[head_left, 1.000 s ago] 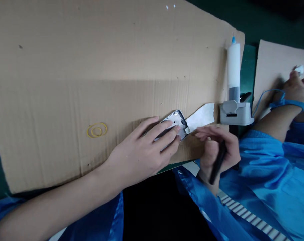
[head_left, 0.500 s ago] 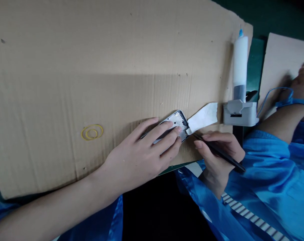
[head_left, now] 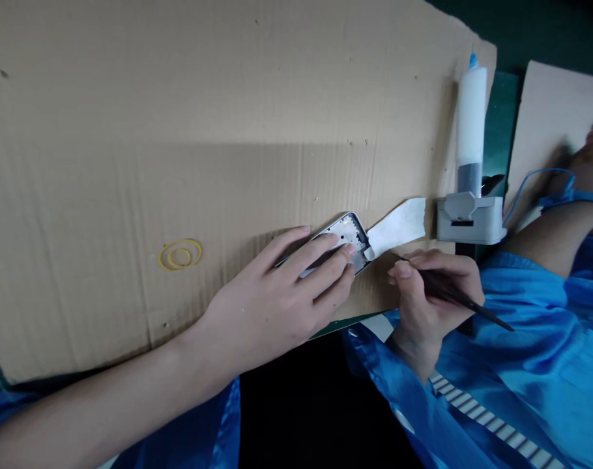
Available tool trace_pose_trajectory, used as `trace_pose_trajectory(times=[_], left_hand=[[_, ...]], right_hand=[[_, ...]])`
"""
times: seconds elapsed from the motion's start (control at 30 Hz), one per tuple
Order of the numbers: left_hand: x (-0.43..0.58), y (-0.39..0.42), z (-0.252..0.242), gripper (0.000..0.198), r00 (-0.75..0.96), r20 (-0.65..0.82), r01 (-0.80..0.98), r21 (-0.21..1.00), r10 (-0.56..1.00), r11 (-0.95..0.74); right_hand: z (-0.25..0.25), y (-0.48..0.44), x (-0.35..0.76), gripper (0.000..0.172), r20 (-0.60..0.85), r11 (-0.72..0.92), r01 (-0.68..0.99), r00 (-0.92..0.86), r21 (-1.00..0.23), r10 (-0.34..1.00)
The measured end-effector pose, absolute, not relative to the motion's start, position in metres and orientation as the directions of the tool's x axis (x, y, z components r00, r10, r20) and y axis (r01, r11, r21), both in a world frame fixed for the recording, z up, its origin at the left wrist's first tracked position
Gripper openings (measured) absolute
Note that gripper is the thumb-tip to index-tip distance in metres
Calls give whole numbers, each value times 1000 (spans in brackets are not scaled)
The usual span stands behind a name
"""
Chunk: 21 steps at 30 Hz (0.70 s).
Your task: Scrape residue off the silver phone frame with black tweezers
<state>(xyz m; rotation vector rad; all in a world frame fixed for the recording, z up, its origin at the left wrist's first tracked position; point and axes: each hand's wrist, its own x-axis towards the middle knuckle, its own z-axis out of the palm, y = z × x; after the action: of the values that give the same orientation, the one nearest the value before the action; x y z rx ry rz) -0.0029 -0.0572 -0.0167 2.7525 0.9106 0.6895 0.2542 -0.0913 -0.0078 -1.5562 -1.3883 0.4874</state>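
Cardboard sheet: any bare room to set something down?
Widest: the far half of the cardboard sheet, beyond the rubber bands and left hand, left of the syringe; only specks. Also its near-left corner, left of the rubber bands. Crowded: around the phone frame, white strip, syringe holder and right hand with black tool.

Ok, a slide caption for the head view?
Left hand on a phone-shaped frame, right hand holding a slim dark tool, over cardboard.

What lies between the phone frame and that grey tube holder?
A white strip, in the head view: narrow end at the phone frame, wide end short of the grey tube holder.
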Motion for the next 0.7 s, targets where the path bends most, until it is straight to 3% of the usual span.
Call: trace_pose_trajectory(times=[0.2, 0.43, 0.7], left_hand=[[-2, -56, -17, 33, 711, 367, 527, 286, 600, -800], [-2, -57, -15, 33, 713, 365, 525, 288, 598, -801], [-3, -57, -16, 35, 717, 362, 521, 289, 595, -803]], right_hand=[[-2, -88, 247, 20, 178, 53, 467, 228, -882, 957], [-10, -88, 249, 12, 303, 161, 560, 171, -813, 938], [-5, -84, 249, 6, 263, 137, 619, 116, -773, 958]])
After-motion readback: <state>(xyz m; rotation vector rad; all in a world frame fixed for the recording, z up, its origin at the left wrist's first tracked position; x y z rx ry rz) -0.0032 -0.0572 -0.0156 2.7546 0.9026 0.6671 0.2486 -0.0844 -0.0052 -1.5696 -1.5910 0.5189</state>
